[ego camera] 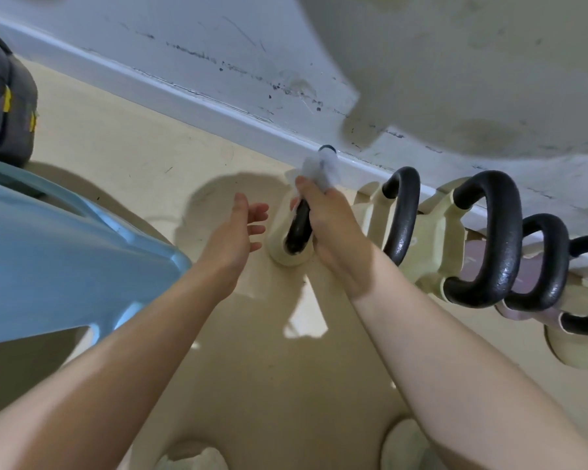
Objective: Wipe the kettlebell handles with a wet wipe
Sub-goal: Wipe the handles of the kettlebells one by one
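While our right hand wraps the first handle at centre frame, we list what the next stroke depends on.

Item 1, first handle: a dark loop on a cream kettlebell standing on the beige floor, leftmost of the row. Its long axis runs from lower left to upper right, towards the white skirting.

Item 2, wet wipe: bunched white, pinched under the right thumb and fingers against the upper part of the handle, with a tuft sticking out above the fist. Fingers are closed around wipe and handle together.

Item 3, left hand: just left of the kettlebell, apart from it, fingers spread and holding nothing.

Item 4, remaining handles: 4 dark loops to the right, the nearest just beside our right wrist, the others trailing to the right edge.

Judgement: we reckon the wipe must slide down along the handle towards its lower-left foot; the right hand is the nearer one, and the left could steady the bell.
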Action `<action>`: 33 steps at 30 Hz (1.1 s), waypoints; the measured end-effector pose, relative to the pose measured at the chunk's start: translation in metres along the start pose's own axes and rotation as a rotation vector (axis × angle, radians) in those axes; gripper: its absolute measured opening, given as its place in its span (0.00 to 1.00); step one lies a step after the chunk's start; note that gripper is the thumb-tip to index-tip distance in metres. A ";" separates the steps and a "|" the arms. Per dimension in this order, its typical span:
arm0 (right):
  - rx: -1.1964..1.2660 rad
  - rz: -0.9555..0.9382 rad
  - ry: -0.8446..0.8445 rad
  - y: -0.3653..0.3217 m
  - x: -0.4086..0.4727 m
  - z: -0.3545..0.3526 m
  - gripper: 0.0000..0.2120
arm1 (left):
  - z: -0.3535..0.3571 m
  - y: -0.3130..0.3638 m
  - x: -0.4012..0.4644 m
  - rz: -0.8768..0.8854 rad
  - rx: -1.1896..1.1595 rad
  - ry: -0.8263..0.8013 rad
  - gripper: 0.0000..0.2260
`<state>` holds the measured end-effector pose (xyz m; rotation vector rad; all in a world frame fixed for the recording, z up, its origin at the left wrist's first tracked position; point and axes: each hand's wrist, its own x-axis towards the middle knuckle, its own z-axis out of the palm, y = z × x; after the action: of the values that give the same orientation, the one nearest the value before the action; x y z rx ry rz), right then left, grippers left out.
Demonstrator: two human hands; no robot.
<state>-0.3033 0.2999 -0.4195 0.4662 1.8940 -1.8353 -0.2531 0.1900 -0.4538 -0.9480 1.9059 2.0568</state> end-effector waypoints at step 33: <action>-0.336 -0.191 -0.508 -0.015 -0.102 -0.113 0.11 | 0.048 0.061 -0.090 0.450 0.595 -0.313 0.06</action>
<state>-0.2367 0.4195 -0.3511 -0.2794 1.8658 -1.5079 -0.2311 0.2511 -0.3539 -0.0621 2.4686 1.5151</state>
